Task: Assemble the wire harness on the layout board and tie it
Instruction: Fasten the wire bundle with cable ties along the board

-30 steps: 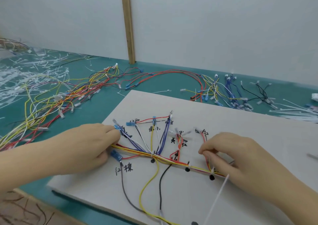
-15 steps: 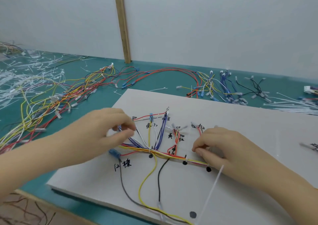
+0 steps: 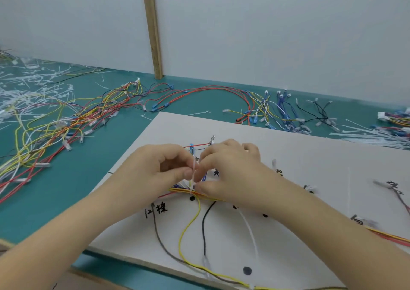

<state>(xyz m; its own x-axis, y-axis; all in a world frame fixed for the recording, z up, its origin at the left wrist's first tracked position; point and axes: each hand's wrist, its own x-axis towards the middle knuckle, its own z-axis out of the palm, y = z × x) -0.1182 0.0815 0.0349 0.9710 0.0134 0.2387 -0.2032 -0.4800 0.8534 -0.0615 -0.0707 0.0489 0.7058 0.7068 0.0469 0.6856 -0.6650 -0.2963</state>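
**Cable tie pinched above harness trunk, both hands at board centre**

Layout board (image 3: 288,145): pale sheet lying flat on the green bench (image 3: 66,179), black dots and handwritten labels on it; its near edge runs from 8 o'clock to 5 o'clock in view.

Wire harness (image 3: 206,197): bundled trunk lies near the board's middle, long axis running roughly 9 o'clock to 3 o'clock, dipping slightly toward 4 o'clock; a yellow branch (image 3: 185,230), a black branch (image 3: 205,223) and a grey-brown branch (image 3: 158,234) drop from it toward 6 o'clock; red and blue branches rise toward 12 o'clock, mostly hidden by the hands.

White cable tie (image 3: 193,174): stands nearly upright over the trunk, long axis 12 to 6 o'clock, lower end meeting the bundle.

Left hand (image 3: 162,172): fingers curled, thumb and forefinger pinching the tie from the 9 o'clock side.

Right hand (image 3: 230,170): fingers curled, fingertips on the tie from the 3 o'clock side, thumb low beside the trunk; whether it truly grips the tie or the wires I cannot tell.

A second white tie (image 3: 250,234) lies on the board, pointing toward 5 o'clock.

Loose wires (image 3: 66,121) heaped at 10 o'clock on the bench; more wires (image 3: 277,112) at 1 o'clock.
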